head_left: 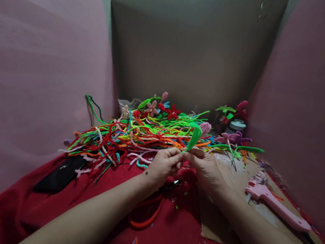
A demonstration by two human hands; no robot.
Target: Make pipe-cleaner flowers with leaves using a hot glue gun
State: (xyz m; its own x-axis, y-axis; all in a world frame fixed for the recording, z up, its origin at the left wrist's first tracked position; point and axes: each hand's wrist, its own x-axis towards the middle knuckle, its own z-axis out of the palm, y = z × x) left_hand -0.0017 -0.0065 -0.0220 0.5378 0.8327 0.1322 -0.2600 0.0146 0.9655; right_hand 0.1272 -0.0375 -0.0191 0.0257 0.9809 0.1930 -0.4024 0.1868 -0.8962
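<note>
Both hands meet above the red cloth, pinching the base of a bright green pipe-cleaner leaf (194, 136) that stands up and curls at the tip. My left hand (166, 163) has thumb and forefinger closed at its lower end. Right beside it, my right hand (204, 165) grips the same base, fingertips touching. A fuzzy pink flower bud (205, 129) shows just behind the leaf; whether it is joined to it I cannot tell. Scissors with red handles (146, 221) lie on the cloth below the hands, partly hidden by them.
A heap of coloured pipe cleaners (150, 130) spreads behind the hands, with finished flowers (172, 111) on top. At right, a pink glue gun (276, 204) rests on a cardboard sheet (217, 229). A black phone-like slab (59, 173) lies left; a lidded jar (237, 125) stands back right.
</note>
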